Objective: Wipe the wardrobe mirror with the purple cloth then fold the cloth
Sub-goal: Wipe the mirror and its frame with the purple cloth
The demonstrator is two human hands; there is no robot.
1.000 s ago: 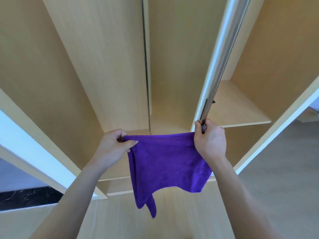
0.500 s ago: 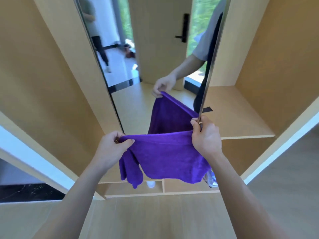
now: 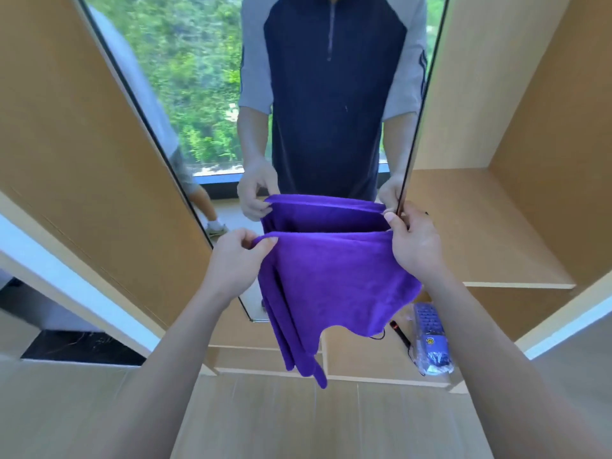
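The purple cloth [image 3: 331, 279] hangs in front of me, stretched flat along its top edge, with one long corner drooping at the bottom. My left hand [image 3: 236, 260] pinches the cloth's top left corner. My right hand [image 3: 414, 243] pinches the top right corner, right at the mirror's edge. The wardrobe mirror [image 3: 205, 94] is a tall door panel straight ahead; it reflects my torso, both hands and the cloth.
Light wood wardrobe panels [image 3: 82, 144] flank the mirror. An open shelf [image 3: 480, 233] lies to the right. On the low compartment under the cloth sit a clear bag with a blue item [image 3: 430, 339] and a dark pen-like object [image 3: 399, 332]. Another person shows in the mirror's left part.
The mirror door has swung from edge-on to facing me, and my reflection now fills it. Both hands still hold the cloth's top corners; the hanging cloth shifted slightly.
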